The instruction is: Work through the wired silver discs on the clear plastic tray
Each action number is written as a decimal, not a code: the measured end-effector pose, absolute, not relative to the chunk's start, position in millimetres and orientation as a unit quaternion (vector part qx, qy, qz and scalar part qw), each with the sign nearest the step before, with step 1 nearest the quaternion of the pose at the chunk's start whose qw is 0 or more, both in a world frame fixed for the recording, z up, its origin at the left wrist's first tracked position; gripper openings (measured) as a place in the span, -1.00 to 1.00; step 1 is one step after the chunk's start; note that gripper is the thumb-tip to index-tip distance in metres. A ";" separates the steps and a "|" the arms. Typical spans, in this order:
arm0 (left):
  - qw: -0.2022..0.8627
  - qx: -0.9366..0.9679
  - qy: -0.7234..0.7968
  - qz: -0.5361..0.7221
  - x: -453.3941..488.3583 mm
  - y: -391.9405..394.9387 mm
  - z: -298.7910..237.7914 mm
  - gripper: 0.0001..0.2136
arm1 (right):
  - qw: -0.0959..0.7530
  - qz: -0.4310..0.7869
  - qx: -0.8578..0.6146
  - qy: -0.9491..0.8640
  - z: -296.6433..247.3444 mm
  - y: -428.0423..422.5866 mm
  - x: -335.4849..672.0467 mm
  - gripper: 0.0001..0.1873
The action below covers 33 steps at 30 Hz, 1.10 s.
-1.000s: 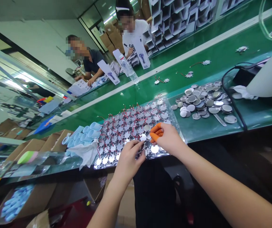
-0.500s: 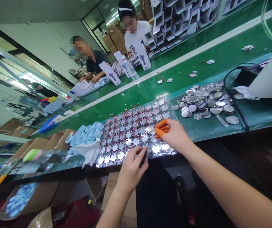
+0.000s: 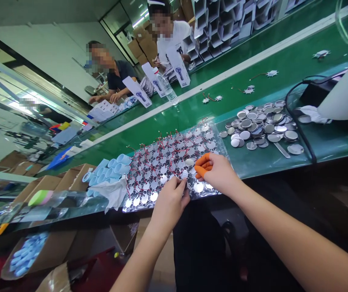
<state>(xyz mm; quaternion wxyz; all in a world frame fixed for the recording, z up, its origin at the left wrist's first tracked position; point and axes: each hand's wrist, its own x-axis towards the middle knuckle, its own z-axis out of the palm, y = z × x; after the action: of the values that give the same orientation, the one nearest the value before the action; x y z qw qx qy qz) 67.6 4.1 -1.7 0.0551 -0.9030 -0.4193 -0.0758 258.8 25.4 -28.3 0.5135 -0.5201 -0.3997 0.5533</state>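
A sheet of star-edged parts with round pale centres and red wires (image 3: 149, 170) lies on the bench before me. My left hand (image 3: 171, 198) is at its near edge, thumb and fingers pinched on a small metal disc (image 3: 187, 185), mostly hidden by the fingers. My right hand (image 3: 218, 172) hovers over the sheet's right part, with orange covers on its fingers. Its fingers are bent with a gap between thumb and forefinger, and nothing shows between them. Just left of those fingertips lies a loose silvery disc (image 3: 189, 162).
A pile of metal discs (image 3: 261, 123) sits to the right, by a black cable (image 3: 298, 121). Light blue cups (image 3: 109, 170) and a white cloth (image 3: 111, 194) lie left. Beyond the green belt (image 3: 237, 77), with a water bottle (image 3: 167, 87), two people work.
My left hand has moved up slightly over the sheet with the disc. My right hand has shifted a little left. The view has tilted slightly.
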 end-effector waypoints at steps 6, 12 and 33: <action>0.071 -0.903 -0.419 -0.065 67.8 1.1 -6.6 -0.73 | 0.508 0.551 -0.523 -0.406 -33.6 25.5 255.3 -0.86; -0.027 -0.921 -0.388 -0.035 56.9 5.6 9.4 -0.62 | 0.513 0.548 -0.522 -0.404 -35.6 26.4 255.8 -0.87; -0.424 -0.680 -0.502 -0.324 53.0 41.0 -21.0 -0.70 | 0.531 0.606 -0.485 -0.339 -28.6 20.3 242.5 -0.76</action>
<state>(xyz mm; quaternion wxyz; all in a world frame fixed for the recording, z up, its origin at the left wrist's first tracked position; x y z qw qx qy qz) 53.0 41.0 -21.0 -0.4245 -0.6801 -0.5022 -0.3242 242.5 20.3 -28.6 0.5314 -0.4854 -0.3393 0.6057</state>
